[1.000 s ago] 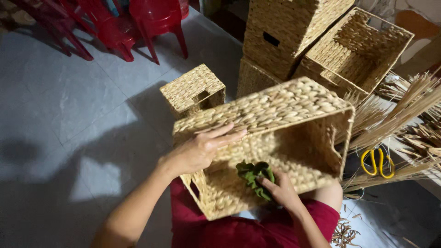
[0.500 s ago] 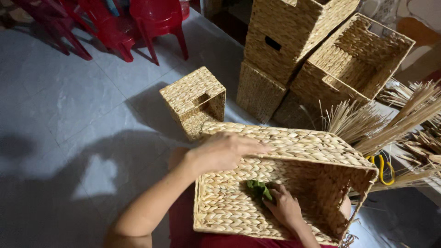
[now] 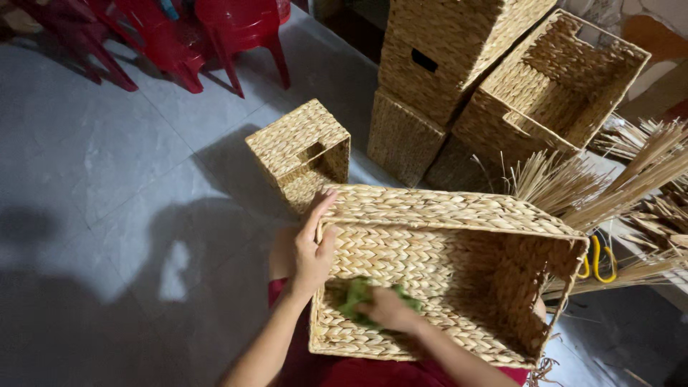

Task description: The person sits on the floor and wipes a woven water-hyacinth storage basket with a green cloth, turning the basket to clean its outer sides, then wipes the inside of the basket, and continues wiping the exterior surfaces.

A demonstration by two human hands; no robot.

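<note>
Down on the person's lap, a large woven basket (image 3: 444, 272) lies tipped on its side with its opening facing up towards the camera. Their left hand (image 3: 313, 247) grips the basket's left rim, fingers stretched along the outer edge. Their right hand (image 3: 387, 309) is inside the basket, clenched on a green cloth (image 3: 356, 297) pressed against the woven inner wall. Just beyond, a small woven basket (image 3: 301, 154) lies on the grey floor (image 3: 107, 179). Far right, more baskets (image 3: 494, 79) are stacked, with dry straw bundles (image 3: 609, 179) and yellow-handled scissors (image 3: 598, 259) beside them. Red plastic chairs (image 3: 208, 29) stand far left.
</note>
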